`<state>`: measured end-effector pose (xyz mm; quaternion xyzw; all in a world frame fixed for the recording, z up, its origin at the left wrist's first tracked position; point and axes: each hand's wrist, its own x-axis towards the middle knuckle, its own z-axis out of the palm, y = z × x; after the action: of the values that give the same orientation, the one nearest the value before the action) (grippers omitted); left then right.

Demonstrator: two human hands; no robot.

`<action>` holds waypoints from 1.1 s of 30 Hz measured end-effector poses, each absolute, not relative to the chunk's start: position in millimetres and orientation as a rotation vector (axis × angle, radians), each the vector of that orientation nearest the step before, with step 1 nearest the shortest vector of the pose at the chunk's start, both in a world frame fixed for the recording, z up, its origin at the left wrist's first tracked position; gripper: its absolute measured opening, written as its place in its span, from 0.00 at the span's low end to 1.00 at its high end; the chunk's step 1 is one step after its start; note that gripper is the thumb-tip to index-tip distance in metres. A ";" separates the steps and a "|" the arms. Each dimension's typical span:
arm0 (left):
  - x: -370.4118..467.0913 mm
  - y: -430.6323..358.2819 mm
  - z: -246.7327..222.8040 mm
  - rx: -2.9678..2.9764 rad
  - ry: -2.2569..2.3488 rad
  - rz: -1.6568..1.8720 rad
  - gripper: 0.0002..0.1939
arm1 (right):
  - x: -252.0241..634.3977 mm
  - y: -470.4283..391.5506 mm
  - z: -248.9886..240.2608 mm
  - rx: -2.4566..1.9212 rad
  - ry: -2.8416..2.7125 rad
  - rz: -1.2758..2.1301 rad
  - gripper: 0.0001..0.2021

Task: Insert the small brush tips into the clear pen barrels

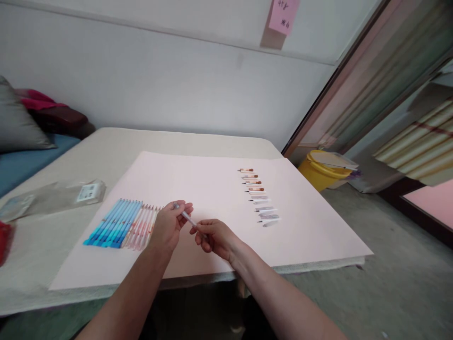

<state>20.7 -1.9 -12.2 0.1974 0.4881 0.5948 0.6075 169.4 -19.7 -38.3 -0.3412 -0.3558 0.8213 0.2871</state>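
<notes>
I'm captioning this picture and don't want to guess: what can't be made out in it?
- Slim pale pen, head view: partly covered by the fingers of the left hand and right hand.
- Small print on the white label of the clear plastic bag, head view: too small.
- Grey fabric cushion, head view: cut off by the left edge.
</notes>
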 end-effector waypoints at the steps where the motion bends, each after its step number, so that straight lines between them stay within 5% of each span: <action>1: 20.7 -2.1 -12.5 0.458 1.126 1.375 0.05 | 169.6 -19.6 -38.7 -0.906 -0.945 2.202 0.11; 16: 21.8 -2.6 -15.3 0.424 1.150 1.389 0.08 | 158.1 -25.4 -36.0 -1.349 -1.677 1.281 0.10; 33: 20.2 -2.9 -14.7 0.431 1.101 1.348 0.08 | 167.2 -18.6 -37.1 -0.920 -0.939 2.199 0.11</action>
<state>20.2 -2.9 -14.7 0.1879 0.4796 0.5874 0.6242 167.2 -18.6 -37.1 -0.3441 -0.3510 0.8227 0.2856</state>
